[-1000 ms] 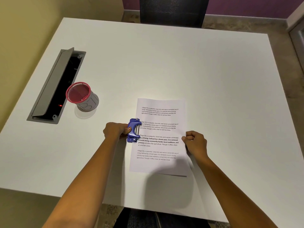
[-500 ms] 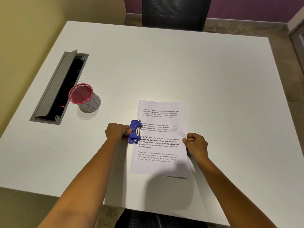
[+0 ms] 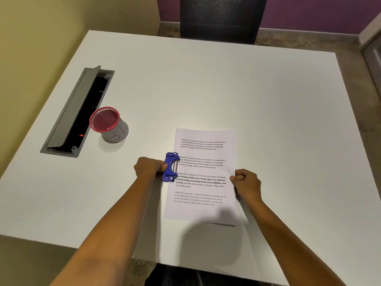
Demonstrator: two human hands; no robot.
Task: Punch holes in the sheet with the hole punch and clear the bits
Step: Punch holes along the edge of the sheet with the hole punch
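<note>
While left hand (image 3: 148, 167) grip clamps one hole punch (image 3: 170, 167) | right hand (image 3: 246, 183) fist pins one sheet (image 3: 203, 188) | one cup (image 3: 109, 125)

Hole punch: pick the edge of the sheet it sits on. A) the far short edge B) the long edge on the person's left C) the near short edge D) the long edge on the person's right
B: the blue hole punch straddles the left long edge of the sheet, gripped by the left hand, while the right hand pins the opposite edge.
</note>
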